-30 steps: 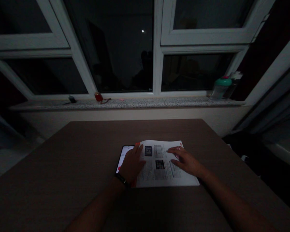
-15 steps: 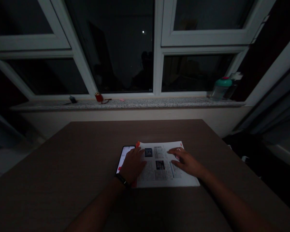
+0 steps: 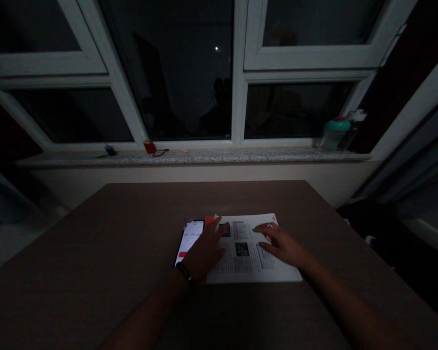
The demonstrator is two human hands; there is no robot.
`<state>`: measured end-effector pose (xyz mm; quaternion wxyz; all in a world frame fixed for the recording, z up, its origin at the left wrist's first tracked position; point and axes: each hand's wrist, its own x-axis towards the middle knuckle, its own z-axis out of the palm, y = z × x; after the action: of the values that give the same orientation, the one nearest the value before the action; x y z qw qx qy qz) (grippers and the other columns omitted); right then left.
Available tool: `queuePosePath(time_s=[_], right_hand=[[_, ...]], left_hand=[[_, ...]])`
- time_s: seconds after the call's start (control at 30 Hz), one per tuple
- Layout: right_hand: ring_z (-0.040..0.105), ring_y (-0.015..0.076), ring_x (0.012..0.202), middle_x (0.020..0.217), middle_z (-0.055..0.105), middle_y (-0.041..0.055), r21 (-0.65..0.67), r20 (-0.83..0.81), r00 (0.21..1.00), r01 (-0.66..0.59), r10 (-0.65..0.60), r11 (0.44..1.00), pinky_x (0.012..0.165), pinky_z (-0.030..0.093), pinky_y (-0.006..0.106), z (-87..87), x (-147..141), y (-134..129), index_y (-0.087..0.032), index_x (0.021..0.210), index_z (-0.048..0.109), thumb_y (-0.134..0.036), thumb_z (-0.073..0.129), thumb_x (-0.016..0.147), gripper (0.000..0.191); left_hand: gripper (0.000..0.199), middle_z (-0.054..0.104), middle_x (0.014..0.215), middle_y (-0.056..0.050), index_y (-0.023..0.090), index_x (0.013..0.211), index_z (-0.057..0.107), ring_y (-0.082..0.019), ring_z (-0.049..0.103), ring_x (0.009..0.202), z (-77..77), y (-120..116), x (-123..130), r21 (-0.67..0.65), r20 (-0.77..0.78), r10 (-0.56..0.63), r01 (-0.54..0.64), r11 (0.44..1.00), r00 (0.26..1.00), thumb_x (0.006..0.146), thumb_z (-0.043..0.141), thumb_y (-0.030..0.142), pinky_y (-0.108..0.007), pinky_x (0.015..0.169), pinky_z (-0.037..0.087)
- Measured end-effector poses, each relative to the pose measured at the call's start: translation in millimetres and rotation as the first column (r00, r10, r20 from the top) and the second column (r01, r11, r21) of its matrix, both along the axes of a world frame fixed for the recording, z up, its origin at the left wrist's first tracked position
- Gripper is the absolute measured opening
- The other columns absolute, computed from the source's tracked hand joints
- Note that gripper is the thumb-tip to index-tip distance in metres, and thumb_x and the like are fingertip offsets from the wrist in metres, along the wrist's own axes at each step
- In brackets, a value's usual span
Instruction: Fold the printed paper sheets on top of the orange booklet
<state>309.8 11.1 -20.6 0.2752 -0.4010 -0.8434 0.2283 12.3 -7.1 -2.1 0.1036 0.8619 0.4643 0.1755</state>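
Observation:
A book (image 3: 246, 272) with printed text and small pictures on its white page lies on the brown table. My left hand (image 3: 206, 248), a dark band on its wrist, rests over the book's left side with fingers spread, covering part of the orange-red edge. Just left of that hand is a smartphone (image 3: 191, 238), its lit screen showing a timer and a red button; the hand hides part of it. My right hand (image 3: 282, 245) lies on the right part of the page, fingers apart and slightly bent, holding nothing.
The table (image 3: 131, 233) reaches to the wall beneath a window. On the granite sill (image 3: 219, 155) stand a small red jar (image 3: 149, 147), a small dark bottle (image 3: 110, 150) and a clear bottle with a teal lid (image 3: 335, 133). The room is dim.
My left hand has shifted slightly right, further onto the page, and its fingers have spread. More of the phone screen shows, now with timer digits. My right hand has stayed in place.

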Motion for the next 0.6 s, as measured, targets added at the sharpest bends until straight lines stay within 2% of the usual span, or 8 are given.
queuePosePath(time_s=[0.1,0.27,0.4,0.5,0.6], right_hand=[[0.057,0.0218,0.096,0.119,0.060,0.0098,-0.001,0.003,1.000,0.005,-0.005,1.000,0.087,0.050,0.040,-0.9,0.7,0.2,-0.024,0.127,0.055,-0.028,0.057,0.091,0.037],[0.057,0.0215,0.094,0.119,0.060,0.0100,-0.002,-0.005,1.000,0.007,-0.007,1.000,0.085,0.050,0.039,-0.3,0.2,0.1,-0.025,0.127,0.055,-0.026,0.058,0.090,0.037],[0.057,0.0218,0.095,0.118,0.061,0.0098,-0.008,0.001,1.000,0.008,-0.008,1.000,0.085,0.050,0.039,3.2,-1.2,-1.4,-0.025,0.127,0.056,-0.026,0.057,0.090,0.037],[0.057,0.0215,0.093,0.118,0.061,0.0099,-0.005,0.005,1.000,0.010,-0.010,1.000,0.084,0.050,0.039,4.0,-0.9,-1.8,-0.025,0.127,0.056,-0.027,0.057,0.090,0.037],[0.057,0.0210,0.091,0.117,0.061,0.0095,0.001,0.006,1.000,0.003,-0.003,1.000,0.085,0.050,0.039,3.1,0.0,-1.4,-0.025,0.127,0.055,-0.027,0.057,0.090,0.037]], left_hand=[[0.087,0.013,0.159,-0.011,0.026,0.151,0.010,-0.031,0.016,0.146,1.9,0.5,-0.5,0.046,0.088,0.076,-0.080,0.996,0.993,0.081,0.058,0.012,-0.053,0.114,0.027],[0.091,-0.001,0.161,-0.010,0.025,0.151,0.009,-0.030,0.012,0.146,4.1,0.6,0.1,0.083,0.138,0.090,-0.102,0.991,0.986,0.078,0.060,0.011,-0.048,0.115,0.027],[0.083,0.016,0.159,-0.011,0.023,0.151,0.009,-0.029,0.014,0.146,0.0,2.0,-0.2,0.078,0.102,0.069,-0.077,0.994,0.992,0.083,0.055,0.014,-0.051,0.117,0.022],[0.080,0.030,0.153,-0.012,0.021,0.151,0.010,-0.028,0.026,0.142,-0.2,2.1,0.3,0.067,0.093,0.074,-0.080,0.995,0.993,0.084,0.054,0.015,-0.049,0.115,0.026],[0.078,0.037,0.149,-0.010,0.022,0.151,0.014,-0.027,0.035,0.136,2.9,0.8,1.7,0.036,0.085,0.068,-0.072,0.997,0.994,0.085,0.054,0.017,-0.048,0.113,0.029]])
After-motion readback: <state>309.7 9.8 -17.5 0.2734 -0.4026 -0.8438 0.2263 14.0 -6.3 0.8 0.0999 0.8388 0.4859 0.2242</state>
